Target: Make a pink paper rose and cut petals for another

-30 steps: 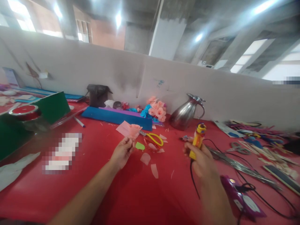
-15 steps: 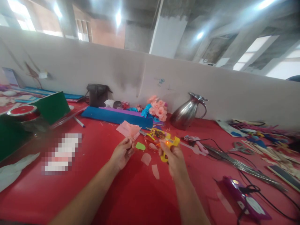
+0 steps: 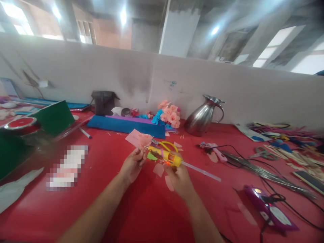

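Note:
Pinched in my left hand (image 3: 133, 163) is the base of a peach paper flower (image 3: 144, 139). My right hand (image 3: 178, 177) is closed around a yellow glue gun (image 3: 164, 156), whose tip points left at the flower's base; whether it touches cannot be made out. A clear glue stick (image 3: 202, 171) sticks out of the gun's back end, and a small light glows orange on it. Beneath and beside the gun lie a green paper piece (image 3: 152, 156) and pink paper petals (image 3: 158, 170). Yellow-handled scissors (image 3: 168, 145) rest just behind it.
A bunch of peach paper flowers (image 3: 170, 114) stands at the back, beside a blue paper roll (image 3: 126, 126) and a steel jug (image 3: 204, 116). To the right lie a pink glue gun (image 3: 219, 154), wires (image 3: 268, 173), grey-handled scissors (image 3: 264, 153) and a purple power strip (image 3: 270, 209) with cables.
My right hand has brought the glue gun left and turned it, so its tip is now at the flower's base. My left hand has stayed nearly in place.

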Motion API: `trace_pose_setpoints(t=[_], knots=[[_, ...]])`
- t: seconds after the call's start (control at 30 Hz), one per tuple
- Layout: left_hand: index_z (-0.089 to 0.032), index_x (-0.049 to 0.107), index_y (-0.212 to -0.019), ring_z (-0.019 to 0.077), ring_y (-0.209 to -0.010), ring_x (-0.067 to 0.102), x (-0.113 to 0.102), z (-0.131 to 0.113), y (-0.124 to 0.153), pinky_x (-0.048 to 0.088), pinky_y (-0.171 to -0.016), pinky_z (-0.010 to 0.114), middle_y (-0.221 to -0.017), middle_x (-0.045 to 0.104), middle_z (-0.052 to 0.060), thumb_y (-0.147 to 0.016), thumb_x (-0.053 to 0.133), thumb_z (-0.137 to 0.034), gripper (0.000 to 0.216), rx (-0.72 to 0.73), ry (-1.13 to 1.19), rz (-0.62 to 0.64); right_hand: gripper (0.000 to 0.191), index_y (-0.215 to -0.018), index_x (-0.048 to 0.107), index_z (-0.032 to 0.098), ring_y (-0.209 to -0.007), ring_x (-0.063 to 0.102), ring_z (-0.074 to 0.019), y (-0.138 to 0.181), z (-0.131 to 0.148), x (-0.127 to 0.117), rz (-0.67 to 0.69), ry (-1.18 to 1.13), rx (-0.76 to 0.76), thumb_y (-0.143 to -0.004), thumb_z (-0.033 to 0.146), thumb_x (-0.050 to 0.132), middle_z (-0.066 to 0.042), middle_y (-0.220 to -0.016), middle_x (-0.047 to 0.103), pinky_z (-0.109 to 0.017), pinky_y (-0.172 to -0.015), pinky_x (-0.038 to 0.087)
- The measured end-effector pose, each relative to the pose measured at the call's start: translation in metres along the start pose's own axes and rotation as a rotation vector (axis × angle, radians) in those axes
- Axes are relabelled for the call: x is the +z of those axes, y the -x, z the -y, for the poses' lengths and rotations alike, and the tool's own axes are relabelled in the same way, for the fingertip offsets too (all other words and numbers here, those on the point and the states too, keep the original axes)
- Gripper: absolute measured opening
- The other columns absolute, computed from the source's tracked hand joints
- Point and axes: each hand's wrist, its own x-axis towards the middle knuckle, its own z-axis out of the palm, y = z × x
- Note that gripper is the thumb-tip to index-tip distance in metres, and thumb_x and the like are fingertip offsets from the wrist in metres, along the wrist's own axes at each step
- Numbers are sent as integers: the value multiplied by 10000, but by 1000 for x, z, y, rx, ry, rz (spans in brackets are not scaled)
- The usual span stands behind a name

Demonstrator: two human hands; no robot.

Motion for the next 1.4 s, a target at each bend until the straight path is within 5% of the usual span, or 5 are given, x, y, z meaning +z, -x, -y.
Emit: trace_pose_setpoints(t=[1.4], knots=[[-144,507,-751,10,-381,273,-3,0,1,241,-427,165,-581,474,-39,-717,590,-99,100,-37,41,27,249,-1043,589,211,-892,589,-224,0,-1,-2,-17,2,32,-853,363,535,-67,-985,635,-354,-823,468]])
